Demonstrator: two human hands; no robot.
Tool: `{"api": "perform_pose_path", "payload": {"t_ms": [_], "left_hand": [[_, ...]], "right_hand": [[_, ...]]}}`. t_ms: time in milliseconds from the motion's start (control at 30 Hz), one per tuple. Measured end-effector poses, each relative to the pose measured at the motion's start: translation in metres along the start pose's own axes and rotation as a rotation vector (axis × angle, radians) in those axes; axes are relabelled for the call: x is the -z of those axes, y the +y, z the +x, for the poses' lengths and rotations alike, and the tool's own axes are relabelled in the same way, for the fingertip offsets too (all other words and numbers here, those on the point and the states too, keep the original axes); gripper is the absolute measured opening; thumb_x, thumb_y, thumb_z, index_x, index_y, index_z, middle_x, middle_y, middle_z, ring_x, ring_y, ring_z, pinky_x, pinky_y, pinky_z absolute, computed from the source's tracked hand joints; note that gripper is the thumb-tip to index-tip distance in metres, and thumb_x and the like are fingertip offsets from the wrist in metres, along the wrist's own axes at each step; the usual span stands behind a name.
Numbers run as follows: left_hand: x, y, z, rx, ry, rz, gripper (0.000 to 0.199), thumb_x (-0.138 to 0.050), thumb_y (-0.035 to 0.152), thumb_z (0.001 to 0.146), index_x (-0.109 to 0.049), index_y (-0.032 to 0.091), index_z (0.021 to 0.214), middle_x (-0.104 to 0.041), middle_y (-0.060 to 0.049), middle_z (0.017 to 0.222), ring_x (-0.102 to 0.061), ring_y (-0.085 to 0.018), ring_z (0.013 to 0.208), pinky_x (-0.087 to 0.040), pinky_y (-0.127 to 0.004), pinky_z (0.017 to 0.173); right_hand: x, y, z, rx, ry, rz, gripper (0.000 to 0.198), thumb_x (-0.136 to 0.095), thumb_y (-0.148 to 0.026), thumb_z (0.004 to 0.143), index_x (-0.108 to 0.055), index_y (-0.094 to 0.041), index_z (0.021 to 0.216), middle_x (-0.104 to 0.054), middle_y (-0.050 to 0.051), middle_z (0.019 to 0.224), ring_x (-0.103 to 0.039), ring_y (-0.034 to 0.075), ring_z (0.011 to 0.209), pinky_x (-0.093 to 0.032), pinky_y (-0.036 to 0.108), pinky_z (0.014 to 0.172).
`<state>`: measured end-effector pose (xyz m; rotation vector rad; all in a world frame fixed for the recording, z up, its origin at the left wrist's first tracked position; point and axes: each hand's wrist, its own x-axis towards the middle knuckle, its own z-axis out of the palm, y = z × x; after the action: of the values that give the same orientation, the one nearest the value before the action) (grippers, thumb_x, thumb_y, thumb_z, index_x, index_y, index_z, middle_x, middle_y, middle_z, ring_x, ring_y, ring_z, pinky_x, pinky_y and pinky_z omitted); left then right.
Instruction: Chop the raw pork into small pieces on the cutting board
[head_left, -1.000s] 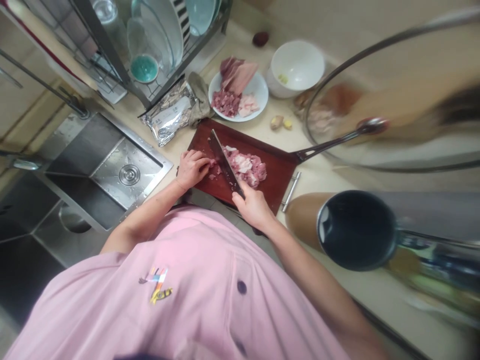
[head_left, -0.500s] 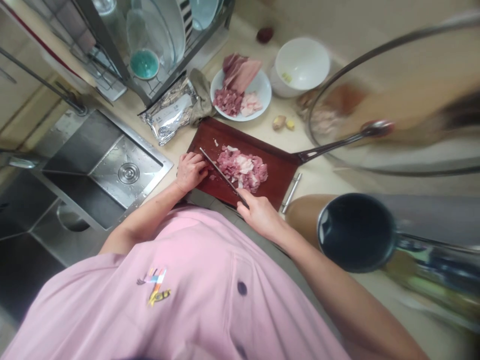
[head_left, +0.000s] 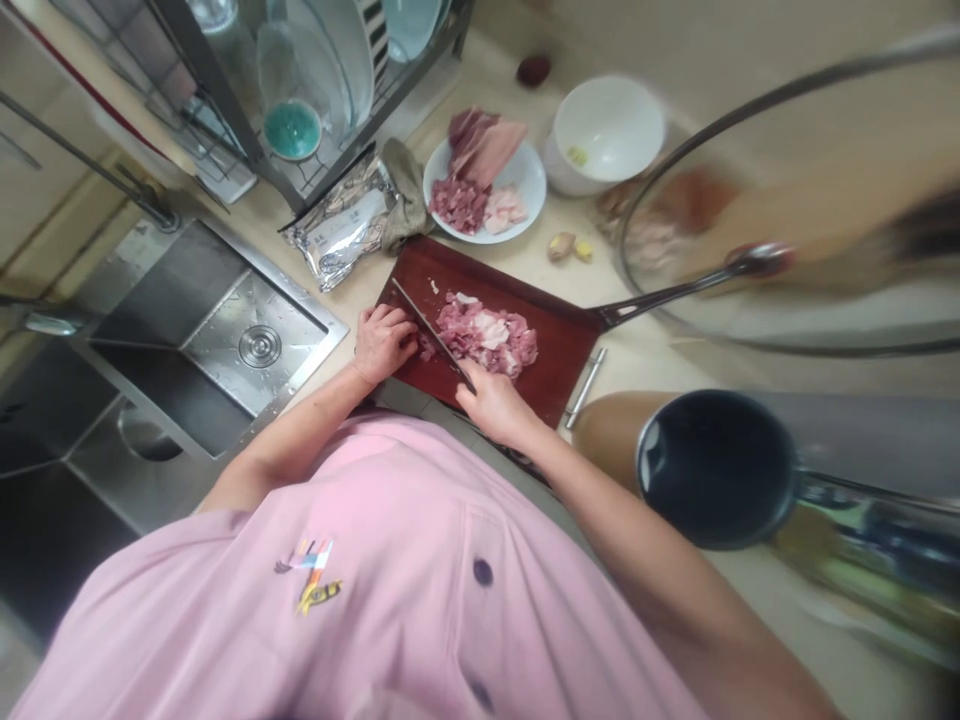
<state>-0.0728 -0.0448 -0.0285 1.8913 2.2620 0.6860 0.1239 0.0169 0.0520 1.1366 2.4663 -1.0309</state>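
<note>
My right hand point(head_left: 496, 402) is wrapped round the handle of a knife point(head_left: 426, 326), whose blade slants up and left over a dark red cutting board point(head_left: 559, 375). At the board's left edge, the curled fingers of my left hand point(head_left: 384, 343) press down on a piece of meat point(head_left: 425, 350), mostly hidden under the fingertips and beside the blade. A pile of chopped pink meat point(head_left: 487, 332) with white fat lies on the board, right of the knife.
Behind the board stand a plate of meat point(head_left: 532, 205), a white bowl point(head_left: 607, 130) and ginger pieces point(head_left: 560, 247). A silver packet point(head_left: 341, 225) lies near the sink point(head_left: 225, 330) at left. To the right are a glass lid point(head_left: 705, 125), a spoon point(head_left: 757, 260) and a dark pot point(head_left: 716, 470).
My right hand and the knife have shifted left, closer to my left hand. My left hand stays at the board's left edge, and the meat pile looks the same.
</note>
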Motion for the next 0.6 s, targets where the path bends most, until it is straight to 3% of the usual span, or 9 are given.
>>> {"api": "perform_pose_path", "payload": {"t_ms": [167, 333, 400, 533, 600], "left_hand": [[-0.001, 0.001, 0.003, 0.014, 0.012, -0.055, 0.01, -0.063, 0.029, 0.08, -0.069, 0.024, 0.085, -0.067, -0.004, 0.092, -0.054, -0.024, 0.097, -0.033, -0.044, 0.091], [0.029, -0.001, -0.003, 0.04, 0.129, -0.332, 0.03, -0.063, 0.04, 0.083, -0.064, 0.019, 0.105, -0.064, -0.007, 0.105, -0.057, -0.02, 0.098, -0.044, -0.036, 0.09], [0.041, -0.004, -0.011, 0.077, 0.193, -0.372, 0.029, -0.061, 0.036, 0.084, -0.063, 0.018, 0.107, -0.062, -0.008, 0.107, -0.058, -0.019, 0.1, -0.048, -0.033, 0.087], [0.041, -0.006, -0.021, 0.152, 0.133, -0.44, 0.02, -0.061, 0.029, 0.082, -0.066, 0.018, 0.098, -0.061, -0.005, 0.096, -0.057, -0.01, 0.069, -0.049, -0.023, 0.063], [0.032, -0.002, -0.019, 0.197, 0.125, -0.486, 0.017, -0.063, 0.025, 0.08, -0.067, 0.017, 0.094, -0.062, -0.004, 0.094, -0.055, -0.008, 0.064, -0.048, -0.021, 0.06]], "right_hand": [[0.0, 0.014, -0.001, 0.008, 0.037, 0.113, 0.041, -0.043, -0.022, 0.084, -0.06, -0.017, 0.12, -0.071, 0.01, 0.098, -0.065, 0.025, 0.09, -0.048, 0.034, 0.082], [0.013, 0.006, -0.004, 0.021, 0.202, 0.214, 0.044, -0.043, -0.026, 0.085, -0.059, -0.017, 0.126, -0.071, 0.01, 0.1, -0.065, 0.025, 0.091, -0.049, 0.036, 0.084], [0.014, 0.003, -0.014, 0.026, 0.196, 0.228, 0.046, -0.044, -0.027, 0.086, -0.057, -0.018, 0.128, -0.072, 0.009, 0.099, -0.066, 0.025, 0.088, -0.05, 0.036, 0.083], [0.004, 0.004, -0.022, 0.049, 0.057, 0.233, 0.044, -0.044, -0.026, 0.085, -0.06, -0.019, 0.125, -0.072, 0.007, 0.095, -0.067, 0.024, 0.086, -0.05, 0.035, 0.082], [0.001, 0.007, -0.017, 0.049, 0.053, 0.233, 0.044, -0.044, -0.026, 0.084, -0.06, -0.019, 0.125, -0.072, 0.007, 0.099, -0.066, 0.024, 0.091, -0.05, 0.035, 0.084]]}}
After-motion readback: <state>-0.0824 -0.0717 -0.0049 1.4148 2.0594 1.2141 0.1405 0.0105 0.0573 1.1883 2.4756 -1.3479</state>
